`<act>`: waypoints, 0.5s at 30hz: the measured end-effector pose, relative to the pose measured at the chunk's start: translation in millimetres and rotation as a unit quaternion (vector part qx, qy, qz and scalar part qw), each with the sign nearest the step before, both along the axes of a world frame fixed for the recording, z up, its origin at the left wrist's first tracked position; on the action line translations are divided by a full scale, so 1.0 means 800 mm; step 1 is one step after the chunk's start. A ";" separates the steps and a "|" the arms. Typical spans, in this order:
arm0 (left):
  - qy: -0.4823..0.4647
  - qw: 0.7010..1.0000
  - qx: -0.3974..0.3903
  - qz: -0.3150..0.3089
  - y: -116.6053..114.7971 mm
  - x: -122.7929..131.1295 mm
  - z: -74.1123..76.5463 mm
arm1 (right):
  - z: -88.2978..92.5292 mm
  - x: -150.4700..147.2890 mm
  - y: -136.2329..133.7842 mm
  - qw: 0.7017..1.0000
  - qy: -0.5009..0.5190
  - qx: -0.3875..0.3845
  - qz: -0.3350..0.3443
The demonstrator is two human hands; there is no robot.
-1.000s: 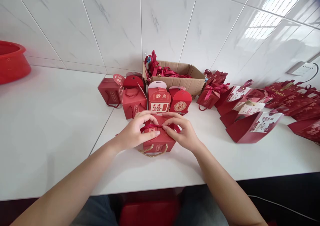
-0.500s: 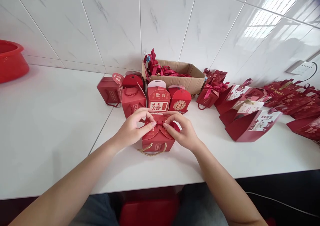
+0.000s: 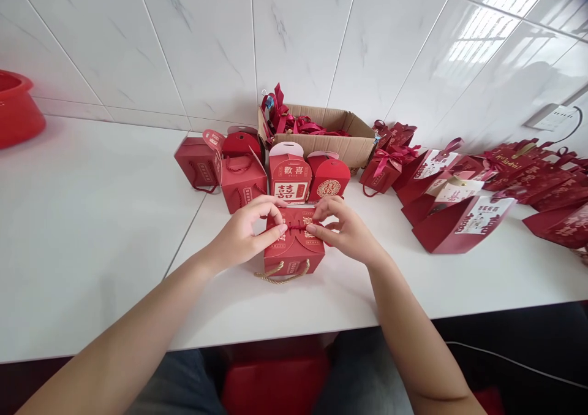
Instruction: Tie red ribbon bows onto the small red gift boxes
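A red gift box (image 3: 294,252) with gold print stands on the white table in front of me, its curved top flaps folded together. A gold rope handle (image 3: 285,275) hangs on its near side. Across the top runs a thin dark-red cord (image 3: 297,227). My left hand (image 3: 241,234) pinches the cord's left part between thumb and index finger. On the other side, my right hand (image 3: 351,234) is closed in a pinch on the cord's right part. Both hands rest close over the flaps; the fingertips partly hide the cord ends.
Behind stand several red boxes, among them a box with white label (image 3: 290,176). A cardboard box (image 3: 331,142) of red ribbons sits by the wall. Several finished-looking red gift boxes (image 3: 459,225) crowd the right. A red basin (image 3: 18,111) is far left; a power socket (image 3: 549,118) is on the right wall.
My right hand has moved to the right, away from my left, and more of the cord shows between them. The view has shifted slightly.
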State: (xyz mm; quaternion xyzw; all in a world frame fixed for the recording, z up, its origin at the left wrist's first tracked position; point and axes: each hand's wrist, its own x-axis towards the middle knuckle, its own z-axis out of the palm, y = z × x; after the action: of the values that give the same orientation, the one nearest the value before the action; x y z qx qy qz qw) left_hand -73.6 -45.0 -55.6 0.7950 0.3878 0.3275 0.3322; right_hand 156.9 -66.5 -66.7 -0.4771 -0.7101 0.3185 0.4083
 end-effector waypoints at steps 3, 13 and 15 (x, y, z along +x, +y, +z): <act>-0.006 1.000 0.002 0.004 0.000 0.002 -0.003 | 0.001 0.004 0.000 0.990 0.049 -0.124 -0.042; -0.010 1.000 -0.015 0.010 0.001 0.003 -0.005 | 0.017 0.029 -0.003 0.947 0.123 -0.249 0.163; -0.010 1.000 -0.016 0.008 0.000 0.004 -0.006 | 0.014 0.030 -0.002 0.935 0.188 -0.243 0.174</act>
State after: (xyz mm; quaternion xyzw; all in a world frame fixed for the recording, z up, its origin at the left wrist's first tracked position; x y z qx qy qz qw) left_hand -70.4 -44.6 -60.6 0.7829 0.3961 0.3321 0.3462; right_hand 181.2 -67.8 -55.6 -0.3622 -0.5928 0.6317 0.3441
